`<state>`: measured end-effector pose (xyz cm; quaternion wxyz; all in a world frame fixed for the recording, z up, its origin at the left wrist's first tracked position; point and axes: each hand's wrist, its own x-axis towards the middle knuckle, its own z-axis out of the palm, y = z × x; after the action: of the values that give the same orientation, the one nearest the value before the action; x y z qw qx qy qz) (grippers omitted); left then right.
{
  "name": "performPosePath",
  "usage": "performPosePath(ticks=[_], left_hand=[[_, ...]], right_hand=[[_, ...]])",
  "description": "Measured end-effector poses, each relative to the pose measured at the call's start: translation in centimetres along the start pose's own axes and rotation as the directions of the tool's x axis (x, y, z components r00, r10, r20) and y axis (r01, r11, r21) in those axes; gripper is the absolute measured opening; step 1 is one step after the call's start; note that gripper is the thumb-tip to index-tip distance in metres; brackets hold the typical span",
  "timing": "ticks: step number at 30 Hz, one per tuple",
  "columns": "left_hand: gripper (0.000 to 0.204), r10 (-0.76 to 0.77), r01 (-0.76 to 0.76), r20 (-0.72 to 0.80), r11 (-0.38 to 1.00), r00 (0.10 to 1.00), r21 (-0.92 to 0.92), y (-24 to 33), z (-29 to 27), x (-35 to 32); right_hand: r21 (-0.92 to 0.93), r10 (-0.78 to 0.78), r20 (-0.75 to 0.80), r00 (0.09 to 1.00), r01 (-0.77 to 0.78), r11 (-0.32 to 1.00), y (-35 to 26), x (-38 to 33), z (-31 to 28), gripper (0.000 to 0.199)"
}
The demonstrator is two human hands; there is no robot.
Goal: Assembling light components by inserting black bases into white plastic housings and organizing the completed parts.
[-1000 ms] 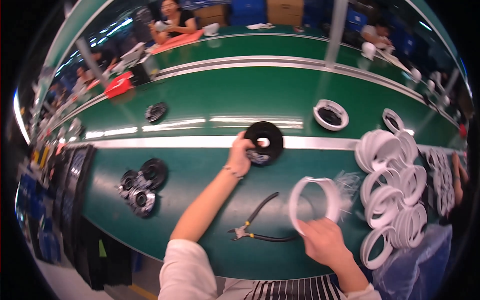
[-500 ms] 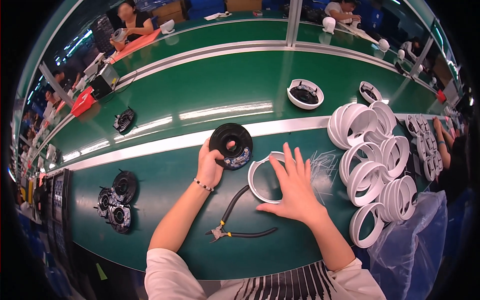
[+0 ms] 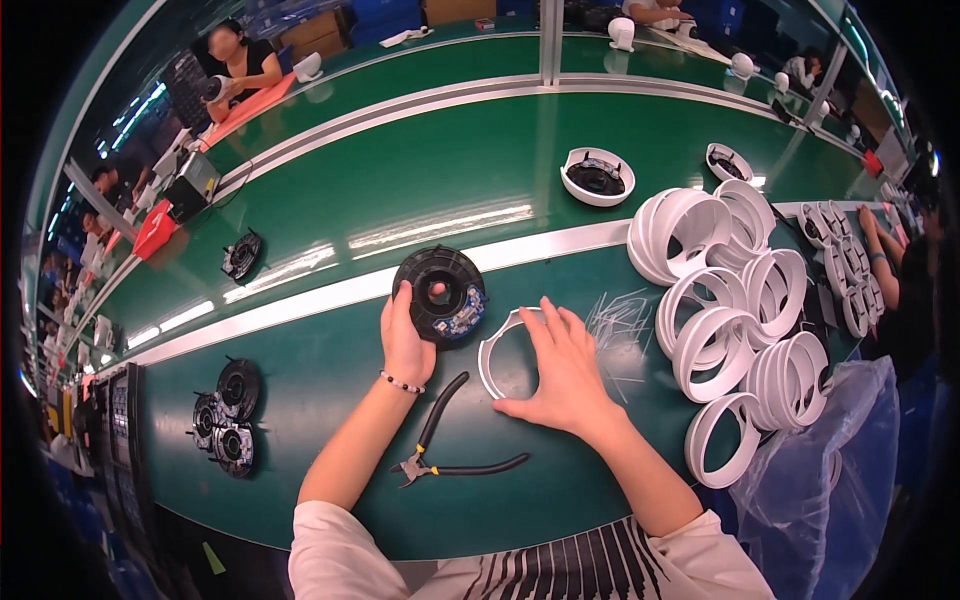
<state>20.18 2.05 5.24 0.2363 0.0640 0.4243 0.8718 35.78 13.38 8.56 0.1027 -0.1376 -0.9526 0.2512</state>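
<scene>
Now the left hand [image 3: 405, 340] curls its fingers around the edge of the black round disc [image 3: 440, 295] on the green bench [image 3: 330, 370], while the right hand [image 3: 560, 365] lies flat, fingers spread, on the white ring [image 3: 497, 352] beside it.

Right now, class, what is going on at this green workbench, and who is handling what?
A person sits at a green conveyor table. Their left hand grips the edge of a black round fan unit, and their right hand lies flat over a white plastic ring on the belt. A pair of black-handled pliers lies untouched in front of them. Stacks of white rings sit to the right, and more black fan units wait to the left.
</scene>
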Motion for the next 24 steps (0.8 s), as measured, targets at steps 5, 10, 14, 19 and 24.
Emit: performPosePath(ticks=[5, 10, 14, 19, 24], left_hand=[[0.030, 0.125, -0.127, 0.166, 0.992, 0.978, 0.004, -0.7, 2.1, -2.4], [0.049, 0.076, -0.135, 0.330, 0.978, 0.941, 0.160, -2.6, 3.3, -5.4], [0.069, -0.122, -0.035, 0.503, 0.956, 0.856, 0.291, -1.7, 5.1, -6.6], [0.077, -0.438, 0.475, 0.699, 0.866, 0.566, 0.158, 1.2, 4.8, -5.4], [0.072, -0.533, 0.672, 0.541, 0.736, 0.650, -0.083, 0.1, 3.6, -4.5]], right_hand=[[0.393, 0.123, -0.434, 0.892, 0.064, 0.917, 1.3, -0.4, -1.1, 0.097], [0.980, 0.363, -0.181, 0.914, 0.139, 0.139, 0.8, 0.0, -1.1, 0.086], [0.734, 0.175, -0.371, 0.912, 0.172, 0.657, 1.4, -0.9, 0.3, 0.103], [0.732, 0.111, -0.348, 0.931, 0.195, 0.653, 1.6, -0.8, -0.6, 0.108], [0.440, -0.114, -0.422, 0.899, 0.313, 0.842, 0.1, -1.0, -1.1, 0.108]])
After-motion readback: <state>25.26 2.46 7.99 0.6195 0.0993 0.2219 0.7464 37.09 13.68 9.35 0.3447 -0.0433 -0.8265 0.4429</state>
